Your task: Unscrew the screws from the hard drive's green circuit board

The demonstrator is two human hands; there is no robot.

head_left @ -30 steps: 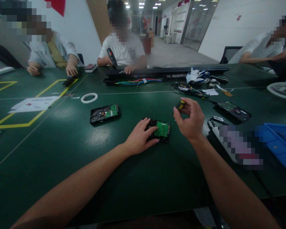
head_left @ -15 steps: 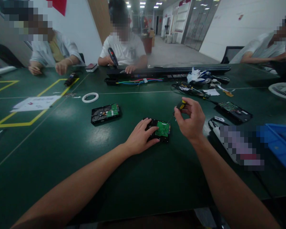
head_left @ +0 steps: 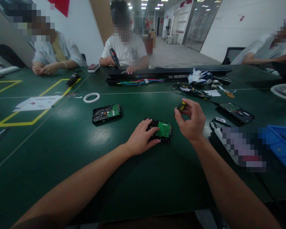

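Note:
A hard drive [head_left: 164,129] lies on the green table with its green circuit board facing up. My left hand [head_left: 143,135] grips it from the left, fingers across its top and thumb along the near edge, hiding its left part. In my right hand [head_left: 193,119] is a screwdriver [head_left: 181,106] with a yellow and black handle, pinched between thumb and fingers. Its thin shaft slants down left to the drive's far right corner; whether the tip touches a screw is too small to tell. A second hard drive [head_left: 106,114] rests to the left, circuit board up.
A third drive [head_left: 234,113] lies right, near a power strip [head_left: 226,143] and a blue bin [head_left: 282,143]. A white ring [head_left: 91,97] and paper [head_left: 37,103] sit left. Cables [head_left: 192,90] and gloves [head_left: 199,76] lie farther back. Several people sit around the table; one holds a power screwdriver [head_left: 114,57].
The view has shifted slightly, moving everything a little to the right. My hands keep their places on the drive and screwdriver. The co-worker at far left has brought both hands together.

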